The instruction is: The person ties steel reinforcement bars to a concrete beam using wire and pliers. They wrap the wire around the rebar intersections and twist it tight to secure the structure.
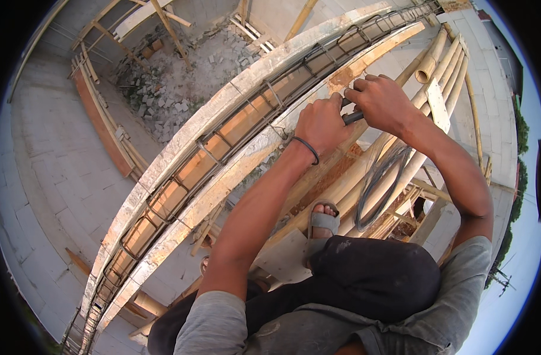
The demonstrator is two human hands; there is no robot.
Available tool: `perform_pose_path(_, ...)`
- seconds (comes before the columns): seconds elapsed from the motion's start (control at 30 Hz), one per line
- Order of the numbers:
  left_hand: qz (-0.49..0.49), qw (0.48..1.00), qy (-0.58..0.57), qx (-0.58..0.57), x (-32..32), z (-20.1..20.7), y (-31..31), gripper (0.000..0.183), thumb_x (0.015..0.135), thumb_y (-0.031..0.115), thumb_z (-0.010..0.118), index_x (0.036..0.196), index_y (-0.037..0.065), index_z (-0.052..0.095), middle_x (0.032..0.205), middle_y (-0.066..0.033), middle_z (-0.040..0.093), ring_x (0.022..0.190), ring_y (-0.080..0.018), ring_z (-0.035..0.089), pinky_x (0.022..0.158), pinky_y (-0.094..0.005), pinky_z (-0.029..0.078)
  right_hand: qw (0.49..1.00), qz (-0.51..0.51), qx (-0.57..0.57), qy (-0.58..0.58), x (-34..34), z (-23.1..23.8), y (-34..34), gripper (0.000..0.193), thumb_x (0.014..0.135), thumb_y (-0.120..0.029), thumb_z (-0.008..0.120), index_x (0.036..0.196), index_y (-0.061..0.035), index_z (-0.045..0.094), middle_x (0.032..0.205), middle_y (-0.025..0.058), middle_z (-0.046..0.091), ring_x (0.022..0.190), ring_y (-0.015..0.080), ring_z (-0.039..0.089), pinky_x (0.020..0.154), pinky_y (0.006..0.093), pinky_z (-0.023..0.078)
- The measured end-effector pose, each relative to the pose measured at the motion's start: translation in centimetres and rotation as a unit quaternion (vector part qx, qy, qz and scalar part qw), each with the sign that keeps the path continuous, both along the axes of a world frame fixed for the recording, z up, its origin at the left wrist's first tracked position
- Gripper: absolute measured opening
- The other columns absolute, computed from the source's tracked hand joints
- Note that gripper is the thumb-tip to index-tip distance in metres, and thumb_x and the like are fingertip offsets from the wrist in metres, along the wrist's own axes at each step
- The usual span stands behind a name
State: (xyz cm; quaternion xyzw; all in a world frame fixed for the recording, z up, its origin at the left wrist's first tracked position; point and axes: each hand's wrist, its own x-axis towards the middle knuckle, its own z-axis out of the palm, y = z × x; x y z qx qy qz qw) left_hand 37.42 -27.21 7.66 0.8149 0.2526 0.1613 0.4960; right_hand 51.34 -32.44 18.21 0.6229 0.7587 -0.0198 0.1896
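Observation:
My left hand (pixel 321 124) and my right hand (pixel 384 105) are close together above the near board of a long wooden beam form (pixel 238 171). Between them shows a dark, bar-like handle (pixel 353 118), which both hands grip with curled fingers. The rest of this tool is hidden by my fingers, so its kind cannot be made out. Just beyond my hands, a cage of steel reinforcing bars (pixel 274 94) runs along the trough between the form's two boards. A dark band circles my left wrist.
Bamboo poles (pixel 445 62) lie beneath and to the right of my arms. A coil of dark wire (pixel 365 204) hangs over them. My sandalled foot (pixel 324 220) rests on the poles and planks. Far below lie block rubble (pixel 155 109) and pale block walls (pixel 52 127).

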Motion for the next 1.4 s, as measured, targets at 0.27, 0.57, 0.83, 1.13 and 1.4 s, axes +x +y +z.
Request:
perform_pose_path(0.27,0.025,0.998,0.058,-0.014,1.7,-0.9,0.5,0.040,0.076,0.028,0.070,0.100,-0.003,0.065,0.077,-0.0254,0.069,0.077,-0.0424,0.069,0.072,-0.0484,0.057,0.998,-0.023,-0.032,0.044,3.3,-2.6,1.3,0.023,0.076,-0.006,0.068,0.097,-0.0116,0.073,0.091,0.0119,0.070,0.081,0.0324,0.070,0.073,0.0423,0.056)
perform_pose_path(0.57,-0.048,0.971,-0.015,0.234,-2.9,-0.9,-4.2,0.033,0.081,0.020,0.066,0.110,0.004,0.061,0.096,-0.0106,0.065,0.097,-0.0288,0.064,0.090,-0.0422,0.050,0.975,-0.136,-0.143,0.099,-0.9,-0.5,-6.1,0.014,0.076,-0.010,0.071,0.089,-0.0025,0.070,0.077,0.0202,0.068,0.077,0.0389,0.068,0.073,0.0476,0.055)
perform_pose_path(0.83,-0.162,0.885,-0.171,0.401,-10.0,-4.9,-5.6,0.020,0.082,0.014,0.060,0.101,0.011,0.056,0.096,-0.0047,0.052,0.104,-0.0235,0.055,0.105,-0.0429,0.041,0.310,-0.599,-0.276,0.685,-12.1,-5.6,-15.2,0.024,0.104,-0.021,0.051,0.105,0.0022,0.057,0.086,0.0115,0.065,0.071,0.0231,0.067,0.062,0.0394,0.059)
perform_pose_path(1.13,-0.365,0.813,-0.169,0.421,-13.3,-6.6,-2.3,0.016,0.080,0.016,0.059,0.093,0.016,0.051,0.094,-0.0017,0.051,0.109,-0.0228,0.054,0.119,-0.0423,0.033,0.081,-0.508,-0.245,0.822,-21.1,-15.0,-17.3,0.021,0.107,-0.023,0.047,0.120,-0.0078,0.051,0.102,0.0086,0.060,0.095,0.0237,0.064,0.090,0.0430,0.055)
perform_pose_path(1.4,-0.424,0.779,-0.171,0.430,-14.9,-6.4,-0.1,0.016,0.078,0.016,0.060,0.092,0.016,0.052,0.093,-0.0009,0.050,0.110,-0.0207,0.054,0.121,-0.0399,0.032,0.065,-0.502,-0.195,0.840,-26.1,-17.6,-15.6,0.020,0.106,-0.021,0.051,0.122,-0.0098,0.049,0.103,0.0052,0.060,0.097,0.0187,0.063,0.090,0.0396,0.055)
